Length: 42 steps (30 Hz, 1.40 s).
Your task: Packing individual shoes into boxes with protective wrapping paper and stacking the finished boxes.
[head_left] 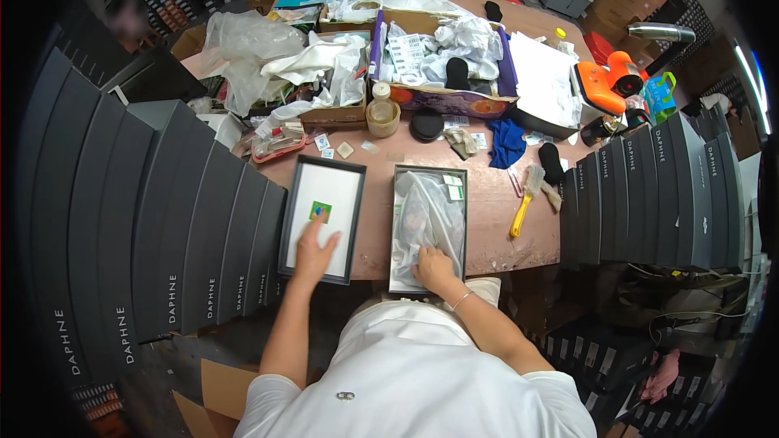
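Note:
My left hand (313, 253) reaches over a dark shoebox lid (289, 219), which lies with its white inside up. Its fingers stretch out with the thumb apart, and a fingertip is at a small green card (321, 208) on the white lining. To the right, an open dark shoebox (466, 219) holds a bundle in clear plastic (415, 207) with white wrapping. What is inside the bundle is hard to make out. My right hand (436, 266) is at the near end of this box, its fingers curled onto the plastic wrapping. A small white and green card (454, 186) lies in the far right corner.
Dark shoeboxes stand in rows at left (195, 219) and right (657, 195). Behind are a purple-edged carton (479, 105) of paper, a jar (381, 113), a blue cloth (507, 143), a yellow-handled brush (523, 207) and an orange device (600, 88).

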Each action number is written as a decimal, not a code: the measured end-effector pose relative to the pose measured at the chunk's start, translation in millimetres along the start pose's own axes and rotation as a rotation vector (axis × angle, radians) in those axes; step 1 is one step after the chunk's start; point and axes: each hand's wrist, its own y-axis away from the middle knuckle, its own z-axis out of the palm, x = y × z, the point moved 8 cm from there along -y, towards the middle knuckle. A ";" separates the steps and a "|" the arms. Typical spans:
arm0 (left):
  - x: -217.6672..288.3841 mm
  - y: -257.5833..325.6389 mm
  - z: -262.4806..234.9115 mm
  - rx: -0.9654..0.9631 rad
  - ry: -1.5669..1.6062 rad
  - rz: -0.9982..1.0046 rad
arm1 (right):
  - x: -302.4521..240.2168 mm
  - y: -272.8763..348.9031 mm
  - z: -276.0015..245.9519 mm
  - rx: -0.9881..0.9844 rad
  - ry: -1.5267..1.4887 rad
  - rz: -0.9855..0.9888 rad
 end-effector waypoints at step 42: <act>52.2 11.7 49.5 -0.542 1.246 -0.351 | -25.8 71.3 -96.1 -0.287 -1.935 0.205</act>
